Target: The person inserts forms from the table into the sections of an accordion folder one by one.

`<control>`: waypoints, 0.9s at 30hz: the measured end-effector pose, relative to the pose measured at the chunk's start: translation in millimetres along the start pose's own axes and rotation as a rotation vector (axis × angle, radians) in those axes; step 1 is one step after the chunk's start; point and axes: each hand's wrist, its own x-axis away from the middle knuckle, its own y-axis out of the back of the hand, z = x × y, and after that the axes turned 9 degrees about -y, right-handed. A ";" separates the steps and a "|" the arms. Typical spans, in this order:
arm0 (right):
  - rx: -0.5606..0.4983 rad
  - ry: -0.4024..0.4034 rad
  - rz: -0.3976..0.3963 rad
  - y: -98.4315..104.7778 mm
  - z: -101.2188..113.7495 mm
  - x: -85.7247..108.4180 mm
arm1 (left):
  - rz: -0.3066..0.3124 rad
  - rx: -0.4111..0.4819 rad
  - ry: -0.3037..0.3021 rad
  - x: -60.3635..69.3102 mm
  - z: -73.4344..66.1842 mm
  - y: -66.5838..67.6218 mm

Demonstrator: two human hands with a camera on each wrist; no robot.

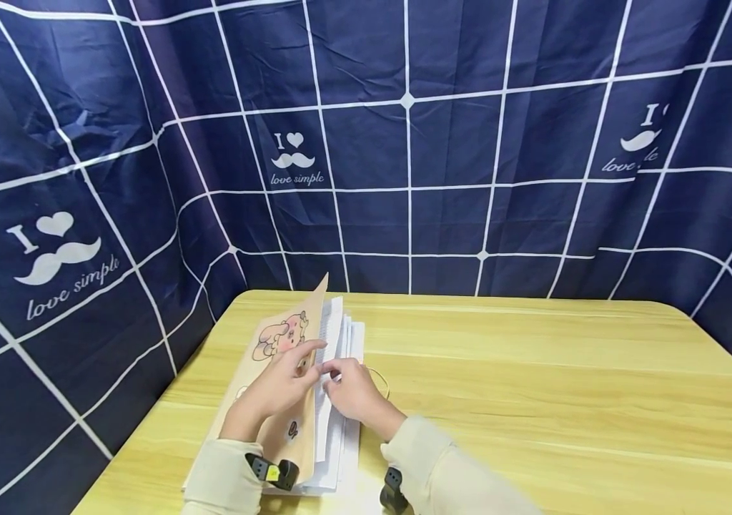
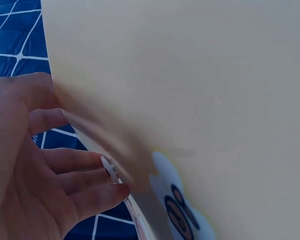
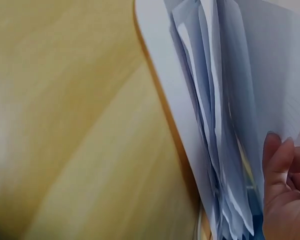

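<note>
A tan folder (image 1: 246, 368) with cartoon figures on its cover stands partly open at the left of the table, holding a stack of white papers (image 1: 357, 343). My left hand (image 1: 274, 390) holds the cover by its free edge. In the left wrist view, that hand's fingers (image 2: 72, 160) meet the edge of the bent cover. Just to the right, my right hand (image 1: 354, 392) pinches a white sheet (image 3: 275, 65) near the cover; its pinch is partly hidden. Several loose sheets (image 3: 210, 100) fan apart beside the right hand in the right wrist view.
The light wood table (image 1: 533, 386) extends to the right of the folder. A thin pale loop (image 1: 384, 383) sticks out beside the papers. Behind and to the left hangs a dark blue curtain (image 1: 449, 150) with white grid lines. Both wrists wear black straps (image 1: 394, 490).
</note>
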 end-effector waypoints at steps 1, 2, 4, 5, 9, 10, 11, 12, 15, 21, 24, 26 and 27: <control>0.004 0.003 -0.002 -1.4 0.4 -0.2 | 0.000 -0.004 -0.006 -0.5 -0.3 -0.4; 0.001 0.005 -0.001 -2.8 0.5 -0.4 | 0.002 -0.004 -0.013 -1.1 -0.8 -0.5; -0.007 0.001 0.003 -4.8 0.6 -0.9 | 0.003 -0.008 -0.025 -1.9 -1.6 -0.8; -0.010 -0.004 0.006 -5.6 0.2 -1.6 | 0.007 -0.008 -0.031 -2.4 -1.9 -1.0; -0.023 -0.039 0.024 -4.2 -3.7 -4.0 | 0.032 -0.007 -0.043 -7.4 -1.9 -4.3; -0.024 -0.043 0.027 -2.7 -5.5 -5.1 | 0.041 -0.003 -0.047 -9.5 -1.5 -6.0; -0.020 -0.046 0.029 -0.7 -7.4 -6.0 | 0.047 -0.006 -0.052 -11.8 -0.8 -8.2; -0.016 -0.050 0.029 1.5 -9.4 -6.7 | 0.055 -0.016 -0.057 -14.2 0.3 -10.8; 0.007 -0.040 0.022 9.6 -17.8 -7.8 | 0.115 -0.059 -0.074 -20.1 4.9 -20.7; 0.064 -0.063 0.024 24.8 -44.2 -2.6 | 0.362 -0.120 0.033 -16.4 11.9 -34.7; 0.115 -0.130 -0.007 39.8 -57.3 -2.4 | 0.454 -0.165 0.083 -18.9 10.2 -34.2; 0.169 -0.162 -0.055 54.4 -63.6 -4.1 | 0.496 -0.183 0.094 -27.7 6.8 -30.1; 0.218 -0.164 -0.083 62.2 -66.7 -5.4 | 0.510 -0.186 0.094 -33.9 4.8 -26.5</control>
